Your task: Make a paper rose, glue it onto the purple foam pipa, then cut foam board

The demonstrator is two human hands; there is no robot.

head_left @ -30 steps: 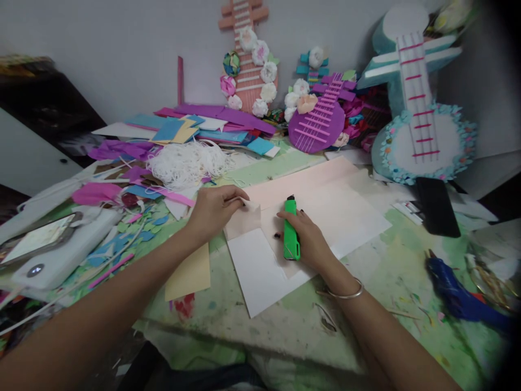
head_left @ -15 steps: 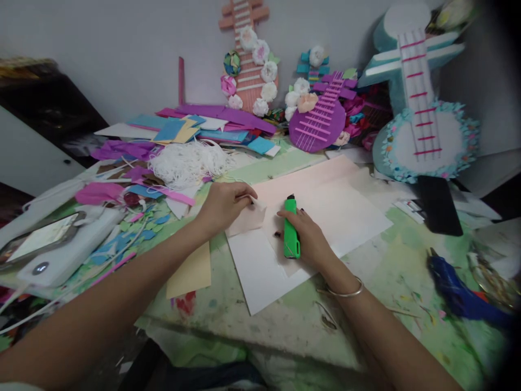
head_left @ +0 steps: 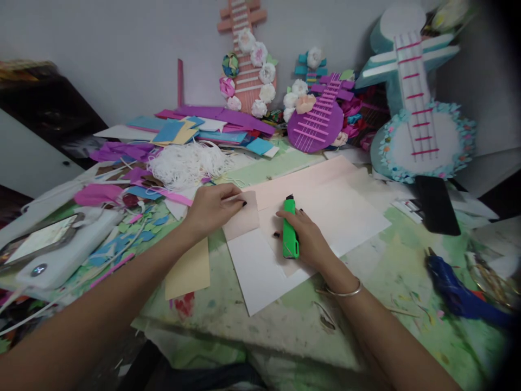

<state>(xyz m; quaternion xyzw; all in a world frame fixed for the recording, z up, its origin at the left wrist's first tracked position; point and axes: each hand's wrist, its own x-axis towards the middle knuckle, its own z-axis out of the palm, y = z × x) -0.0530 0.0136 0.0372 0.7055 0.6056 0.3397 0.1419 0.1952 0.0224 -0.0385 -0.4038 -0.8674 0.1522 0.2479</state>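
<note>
My left hand (head_left: pixel 214 209) pinches the edge of a small pale pink piece of paper (head_left: pixel 245 218) between thumb and fingers. Its lower part lies over the left side of a white sheet (head_left: pixel 260 271). In my right hand (head_left: pixel 307 233) is a bright green utility knife (head_left: pixel 290 231), held upright with its black tip pointing away from me. That hand rests on the pale pink paper (head_left: pixel 325 206), which covers most of the white sheet. Whether the blade is out cannot be seen.
Left of the sheet lie a yellow paper (head_left: pixel 189 274), tangled white string (head_left: pixel 189 164), a white power bank (head_left: pixel 69 247) and a phone (head_left: pixel 43 239). Behind stand a purple paper instrument (head_left: pixel 317 122) and a larger teal one (head_left: pixel 423 130). A blue glue gun (head_left: pixel 456 288) lies right, near a black phone (head_left: pixel 437 205).
My left hand has shifted a little left with the small pink paper, which now lies flatter and shows more of its face. My right hand keeps its place with the knife.
</note>
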